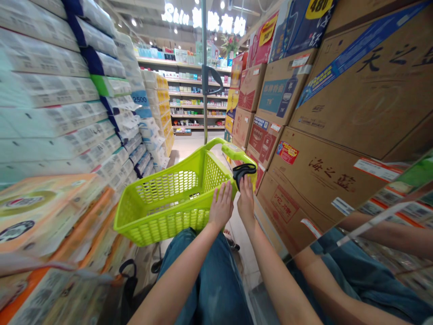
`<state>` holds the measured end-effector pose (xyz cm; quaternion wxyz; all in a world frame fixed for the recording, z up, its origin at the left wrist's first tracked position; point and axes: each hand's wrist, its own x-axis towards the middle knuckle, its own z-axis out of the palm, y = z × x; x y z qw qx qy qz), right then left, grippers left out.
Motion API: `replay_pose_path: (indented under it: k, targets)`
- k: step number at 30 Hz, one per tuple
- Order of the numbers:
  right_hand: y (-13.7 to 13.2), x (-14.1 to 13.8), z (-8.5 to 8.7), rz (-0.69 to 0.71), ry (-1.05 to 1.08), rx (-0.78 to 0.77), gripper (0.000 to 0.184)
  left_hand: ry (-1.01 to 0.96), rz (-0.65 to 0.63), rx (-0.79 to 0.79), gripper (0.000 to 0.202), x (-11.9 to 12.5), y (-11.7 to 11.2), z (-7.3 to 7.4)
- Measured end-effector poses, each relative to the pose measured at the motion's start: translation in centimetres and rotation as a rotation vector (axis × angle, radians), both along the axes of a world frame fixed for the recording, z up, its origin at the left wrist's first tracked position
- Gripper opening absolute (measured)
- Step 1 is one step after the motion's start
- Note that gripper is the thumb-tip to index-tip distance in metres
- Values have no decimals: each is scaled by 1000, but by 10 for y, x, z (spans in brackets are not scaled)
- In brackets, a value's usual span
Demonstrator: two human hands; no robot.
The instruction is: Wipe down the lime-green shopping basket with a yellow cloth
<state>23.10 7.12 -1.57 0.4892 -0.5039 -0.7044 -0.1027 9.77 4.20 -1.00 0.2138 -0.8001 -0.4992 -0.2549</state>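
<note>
A lime-green plastic shopping cart basket (176, 221) with a perforated wall stands turned sideways before my knees. Its moulded handle (218, 142) rises at the far right end. My left hand (221, 206) lies with fingers stretched out over the basket's near right rim, seemingly touching it. Beside it, my right hand (246, 201) points its stretched fingers up against a black looped strap-like item (244, 170) at the cart's right corner. The exact kind of this black item cannot be made out. No grip around it shows.
Stacked tissue packs (61, 85) line the left, with orange packs (50, 212) in front. Brown cartons (338, 149) are piled close on the right, beside a reflective panel (382, 253). A grey pole (204, 104) rises behind the cart; stocked shelves (199, 92) stand at the back.
</note>
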Motion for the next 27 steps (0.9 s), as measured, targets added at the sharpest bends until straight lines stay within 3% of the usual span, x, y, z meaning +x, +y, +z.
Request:
replay_pose_path:
  k: [3,5,7,11,13,18,20,23,25,27]
  targets:
    - [18,17,30,-94,170,35,76,-1,1,2,68,0,0,0]
    - [22,15,38,-130,249,56,75,-2,4,5,68,0,0,0]
    - [15,2,26,-121,241,62,73,-4,4,11,68,1,0,-1]
    - [-8,-20,-22,30,57,23,71,2,-12,7,68,-1,1,-3]
    - [-7,-14,-28,65,12,13,70,14,-15,-4,69,-2,2,-3]
    - [26,19,17,-82,239,32,70,3,-13,-23,73,-1,2,-3]
    - [29,18,25,-113,275,40,70,-13,-14,-27,72,0,2,-3]
    - [13,0,4,-93,183,38,71,-28,-16,-28,69,1,2,-3]
    - [-1,-11,-16,-7,52,25,72,-21,-22,-26,67,0,3,-3]
    - [-6,-12,-24,56,-17,11,73,-13,-28,-22,66,0,4,-3]
